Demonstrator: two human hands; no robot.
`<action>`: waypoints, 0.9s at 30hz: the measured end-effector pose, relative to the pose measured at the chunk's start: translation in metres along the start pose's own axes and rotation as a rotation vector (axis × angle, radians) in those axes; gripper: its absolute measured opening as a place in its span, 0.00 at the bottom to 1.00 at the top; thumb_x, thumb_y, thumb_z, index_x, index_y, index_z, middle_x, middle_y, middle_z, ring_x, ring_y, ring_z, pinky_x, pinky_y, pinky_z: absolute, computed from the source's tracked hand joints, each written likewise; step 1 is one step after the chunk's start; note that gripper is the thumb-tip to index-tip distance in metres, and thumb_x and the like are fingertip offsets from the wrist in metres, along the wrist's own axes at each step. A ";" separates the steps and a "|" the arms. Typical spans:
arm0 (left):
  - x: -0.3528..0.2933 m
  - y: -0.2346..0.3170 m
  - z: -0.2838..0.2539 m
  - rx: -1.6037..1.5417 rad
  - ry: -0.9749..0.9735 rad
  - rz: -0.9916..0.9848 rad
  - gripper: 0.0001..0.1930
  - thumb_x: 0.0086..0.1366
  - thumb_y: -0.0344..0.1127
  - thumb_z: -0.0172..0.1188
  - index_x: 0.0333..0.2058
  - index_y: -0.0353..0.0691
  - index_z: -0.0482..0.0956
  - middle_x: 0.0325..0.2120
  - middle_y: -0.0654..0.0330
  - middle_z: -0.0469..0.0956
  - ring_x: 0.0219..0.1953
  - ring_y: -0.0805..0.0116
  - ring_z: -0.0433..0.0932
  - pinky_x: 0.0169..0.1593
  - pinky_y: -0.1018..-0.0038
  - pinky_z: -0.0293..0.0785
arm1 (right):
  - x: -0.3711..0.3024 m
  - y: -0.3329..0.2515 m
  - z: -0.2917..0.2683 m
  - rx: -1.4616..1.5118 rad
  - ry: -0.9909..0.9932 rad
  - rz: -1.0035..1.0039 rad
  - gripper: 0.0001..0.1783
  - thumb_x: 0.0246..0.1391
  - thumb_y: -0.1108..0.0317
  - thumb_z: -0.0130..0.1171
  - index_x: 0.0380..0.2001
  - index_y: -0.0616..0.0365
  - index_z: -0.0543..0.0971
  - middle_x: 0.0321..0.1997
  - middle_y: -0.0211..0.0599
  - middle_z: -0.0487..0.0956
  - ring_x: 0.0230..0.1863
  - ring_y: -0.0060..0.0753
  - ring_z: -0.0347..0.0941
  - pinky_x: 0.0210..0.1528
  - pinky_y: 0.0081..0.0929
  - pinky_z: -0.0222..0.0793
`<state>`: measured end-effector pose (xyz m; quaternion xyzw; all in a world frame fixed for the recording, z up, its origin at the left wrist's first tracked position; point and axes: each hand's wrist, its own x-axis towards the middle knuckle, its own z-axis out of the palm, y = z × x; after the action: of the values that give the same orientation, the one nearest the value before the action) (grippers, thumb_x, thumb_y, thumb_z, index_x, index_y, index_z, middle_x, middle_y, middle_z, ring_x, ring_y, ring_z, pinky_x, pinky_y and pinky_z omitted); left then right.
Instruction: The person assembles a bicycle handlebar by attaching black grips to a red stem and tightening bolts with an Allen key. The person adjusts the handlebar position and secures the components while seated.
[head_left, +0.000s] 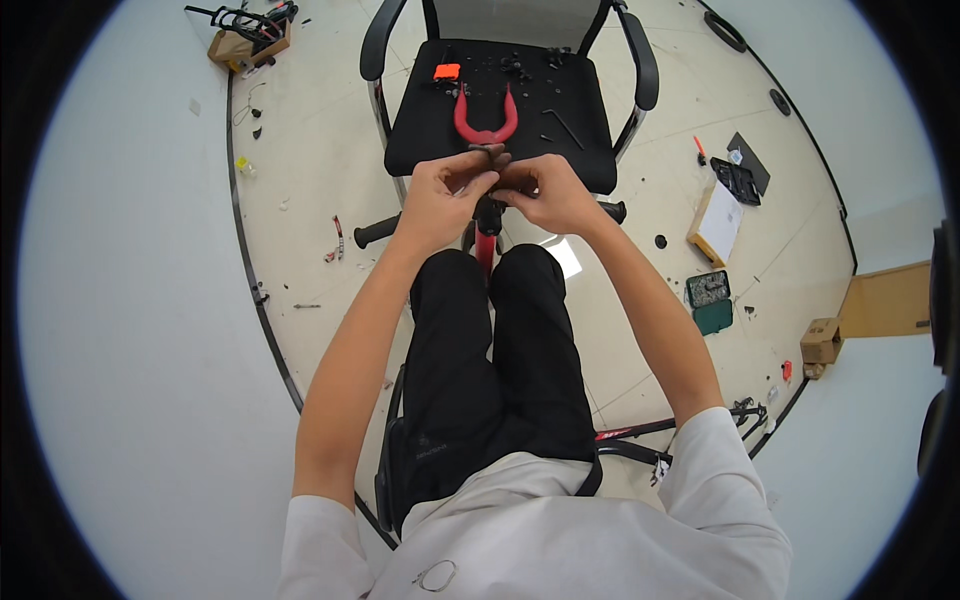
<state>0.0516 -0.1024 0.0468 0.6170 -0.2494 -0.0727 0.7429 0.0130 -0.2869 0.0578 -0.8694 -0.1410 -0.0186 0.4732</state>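
Both my hands meet in front of the black chair seat, just below the crown of a red bicycle fork (484, 136) whose two legs point away from me. My left hand (447, 197) is closed, thumb and fingers pinched together. Facing it, my right hand (552, 198) is closed in a similar pinch. Whatever sits between the fingertips is dark and mostly hidden. Right under the hands are a black stem (489, 217) and a red tube (485, 252). Handlebar grips stick out on both sides, a left grip (377, 232) and a right grip (617, 212).
On the chair seat (420, 140) lie an orange piece (447, 72), small black parts (516, 68) and a hex key (565, 130). Floor items at right include a tool case (736, 183) and a green box (712, 316). A bicycle frame (635, 430) lies beside me.
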 end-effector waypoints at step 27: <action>0.008 -0.004 -0.006 0.123 0.100 -0.038 0.14 0.58 0.27 0.72 0.43 0.31 0.85 0.32 0.59 0.85 0.34 0.75 0.82 0.41 0.77 0.79 | -0.006 -0.004 0.007 0.261 0.047 0.267 0.14 0.51 0.69 0.72 0.39 0.67 0.86 0.32 0.37 0.86 0.26 0.15 0.75 0.28 0.18 0.70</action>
<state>0.0623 -0.1018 0.0449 0.6688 -0.2043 -0.0406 0.7137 0.0057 -0.2800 0.0562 -0.8109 -0.0147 0.0426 0.5835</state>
